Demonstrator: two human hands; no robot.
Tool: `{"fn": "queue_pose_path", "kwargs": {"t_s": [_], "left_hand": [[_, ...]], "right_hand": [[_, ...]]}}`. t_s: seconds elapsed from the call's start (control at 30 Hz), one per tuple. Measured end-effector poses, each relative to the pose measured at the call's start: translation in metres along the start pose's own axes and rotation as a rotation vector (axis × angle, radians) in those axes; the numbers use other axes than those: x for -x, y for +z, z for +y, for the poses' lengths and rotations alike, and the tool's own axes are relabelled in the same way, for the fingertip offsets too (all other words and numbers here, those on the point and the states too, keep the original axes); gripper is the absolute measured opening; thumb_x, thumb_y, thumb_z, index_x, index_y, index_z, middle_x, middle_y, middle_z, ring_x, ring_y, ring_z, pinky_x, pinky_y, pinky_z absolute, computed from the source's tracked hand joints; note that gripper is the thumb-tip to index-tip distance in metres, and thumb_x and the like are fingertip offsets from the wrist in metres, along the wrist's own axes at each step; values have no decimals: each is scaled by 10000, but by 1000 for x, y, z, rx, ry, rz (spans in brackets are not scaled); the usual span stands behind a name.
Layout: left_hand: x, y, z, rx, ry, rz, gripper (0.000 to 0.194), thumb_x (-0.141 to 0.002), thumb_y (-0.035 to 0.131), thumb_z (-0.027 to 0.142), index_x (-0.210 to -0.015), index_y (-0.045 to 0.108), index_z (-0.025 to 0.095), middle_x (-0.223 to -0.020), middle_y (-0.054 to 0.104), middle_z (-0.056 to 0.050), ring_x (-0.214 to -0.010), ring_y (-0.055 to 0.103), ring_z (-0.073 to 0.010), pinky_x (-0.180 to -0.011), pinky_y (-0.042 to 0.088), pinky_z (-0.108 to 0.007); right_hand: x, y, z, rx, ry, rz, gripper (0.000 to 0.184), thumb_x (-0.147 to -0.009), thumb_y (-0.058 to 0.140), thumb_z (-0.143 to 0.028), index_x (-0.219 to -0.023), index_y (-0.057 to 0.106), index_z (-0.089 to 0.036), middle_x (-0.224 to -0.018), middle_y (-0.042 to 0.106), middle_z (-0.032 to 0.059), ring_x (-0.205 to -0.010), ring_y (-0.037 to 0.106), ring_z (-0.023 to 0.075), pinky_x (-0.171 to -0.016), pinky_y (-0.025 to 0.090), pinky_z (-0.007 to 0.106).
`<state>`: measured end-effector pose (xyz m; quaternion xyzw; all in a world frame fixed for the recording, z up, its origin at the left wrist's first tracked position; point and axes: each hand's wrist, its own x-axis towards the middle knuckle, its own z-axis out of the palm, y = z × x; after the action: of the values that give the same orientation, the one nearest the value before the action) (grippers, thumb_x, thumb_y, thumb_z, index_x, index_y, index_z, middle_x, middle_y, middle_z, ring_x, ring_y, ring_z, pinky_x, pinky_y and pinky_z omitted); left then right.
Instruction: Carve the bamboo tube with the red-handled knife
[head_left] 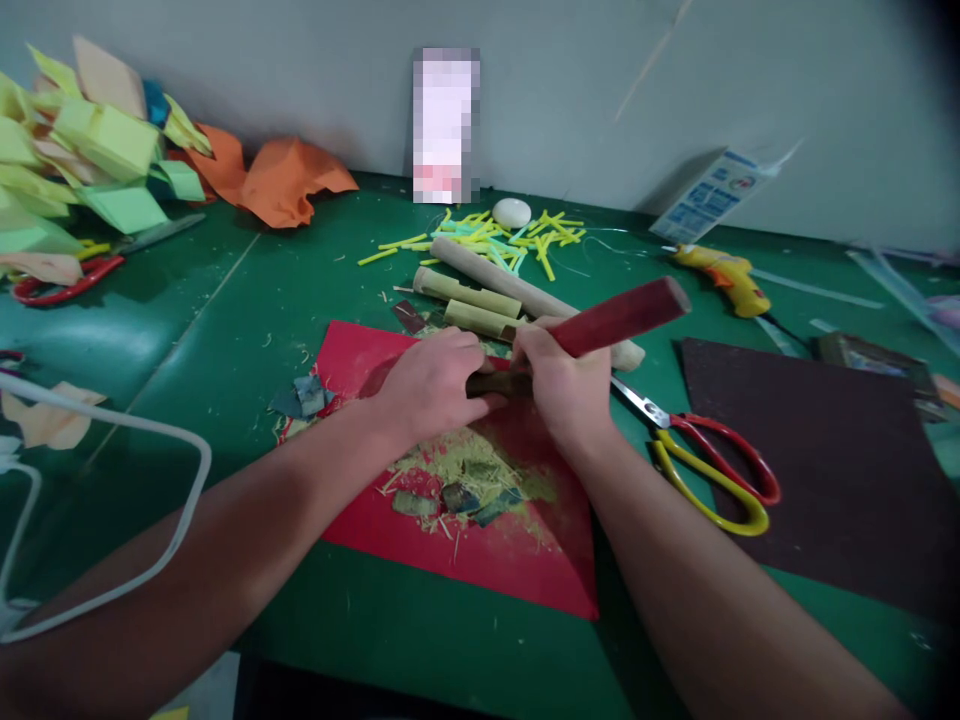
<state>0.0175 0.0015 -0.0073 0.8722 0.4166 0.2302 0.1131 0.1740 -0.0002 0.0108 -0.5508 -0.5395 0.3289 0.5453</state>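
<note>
My left hand [442, 382] is closed round one end of a short, dark olive-brown bamboo piece [499, 384]. The fingers of my right hand [566, 385] are wrapped round a tool with a thick red wooden handle [626, 315], which slants up to the right. Its working end is mostly hidden by my hands, so its kind cannot be made out. Below both hands lies a red sheet [525, 575], strewn with yellowish shavings [457, 455] and dark bark-like flakes [416, 503]. Just beyond my hands are cut bamboo pieces [472, 293] and a pale wooden stick [517, 285].
Red-and-yellow scissors [720, 470] lie to the right, partly on a dark brown board [832, 470]. Farther back are a yellow glue gun [724, 280], yellow-green straw pieces [480, 240] and a white egg-shaped object [511, 212]. Folded papers [112, 140] and a white cable [199, 480] are left.
</note>
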Motion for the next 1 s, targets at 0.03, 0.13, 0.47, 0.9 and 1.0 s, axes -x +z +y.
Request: {"fn": "queue_pose_path", "kwargs": {"t_s": [0.03, 0.13, 0.47, 0.9, 1.0], "left_hand": [[0, 0, 0, 1, 5, 1, 252, -825, 736, 383, -900, 723, 142, -880, 665, -74, -890, 591, -237, -777, 469, -361], [1, 0, 0, 10, 14, 4, 255, -824, 734, 365, -954, 731, 146, -899, 677, -74, -903, 599, -245, -792, 477, -372], [0, -1, 4, 67, -17, 14, 198, -828, 727, 362, -929, 732, 191, -858, 669, -50, -895, 599, -234, -769, 480, -361], [3, 0, 2, 64, -5, 23, 202, -828, 722, 325, -940, 720, 156, -883, 674, -70, -899, 598, -244, -781, 485, -384], [3, 1, 2, 66, -12, 29, 213, -836, 715, 340, -951, 728, 160, -868, 666, -66, -887, 596, -243, -770, 481, -385]], "right_hand": [[-1, 0, 1, 14, -1, -5, 265, -705, 549, -184, -481, 414, -226, -477, 402, -49, -500, 365, 95, -487, 293, 276], [-2, 1, 4, 61, 3, -33, 254, -714, 579, -211, -505, 434, -221, -507, 426, -49, -529, 392, 99, -509, 318, 274], [2, -3, 0, 77, 76, -122, 247, -679, 552, -217, -488, 396, -226, -491, 378, -58, -503, 350, 88, -483, 294, 273], [-1, 0, 2, 88, 47, -36, 225, -717, 599, -226, -534, 468, -221, -533, 478, -38, -557, 434, 113, -535, 348, 280], [-1, 0, 2, 101, 52, -49, 236, -724, 594, -228, -531, 459, -222, -529, 473, -38, -550, 427, 111, -532, 344, 280]]}}
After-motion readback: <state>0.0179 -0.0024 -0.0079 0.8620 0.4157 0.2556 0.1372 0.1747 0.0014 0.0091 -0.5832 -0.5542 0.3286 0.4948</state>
